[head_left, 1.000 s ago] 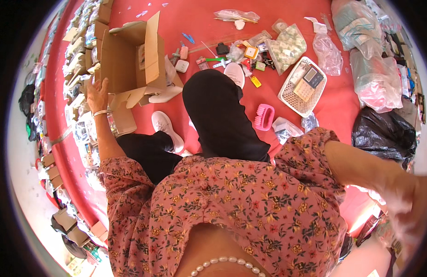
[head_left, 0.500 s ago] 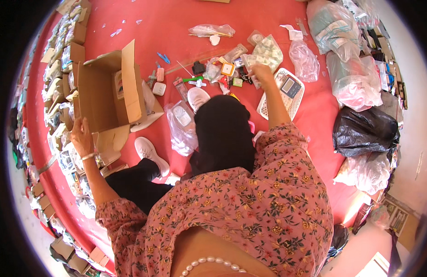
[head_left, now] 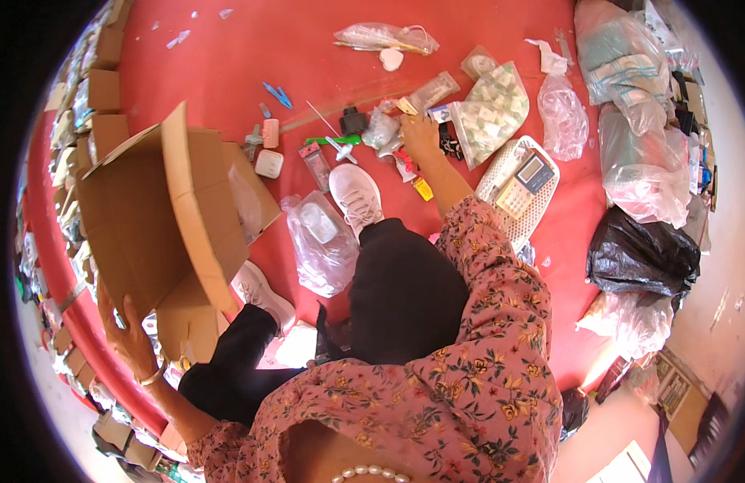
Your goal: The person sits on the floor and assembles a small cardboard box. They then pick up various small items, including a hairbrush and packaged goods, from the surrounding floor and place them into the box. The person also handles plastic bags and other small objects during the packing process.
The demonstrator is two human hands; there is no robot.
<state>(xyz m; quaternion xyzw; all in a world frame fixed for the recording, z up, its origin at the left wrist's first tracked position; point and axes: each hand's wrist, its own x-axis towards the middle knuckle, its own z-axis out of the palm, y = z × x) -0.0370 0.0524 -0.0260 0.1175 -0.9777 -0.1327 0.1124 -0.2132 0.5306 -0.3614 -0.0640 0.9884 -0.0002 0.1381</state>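
Hands apart: left hand (head_left: 129,338) grips a tilted, open brown cardboard box (head_left: 159,221); right hand (head_left: 421,133) touches small packets (head_left: 386,129).

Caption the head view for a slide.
Seated on a red floor, left hand holds an open cardboard box; right hand reaches into scattered small items.

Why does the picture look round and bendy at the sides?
Head view: the fisheye lens bends straight edges toward its dark round rim, so the cardboard box looks curved; bright sun washes out the plastic bags on the right; the right hand looks sharp, not blurred.
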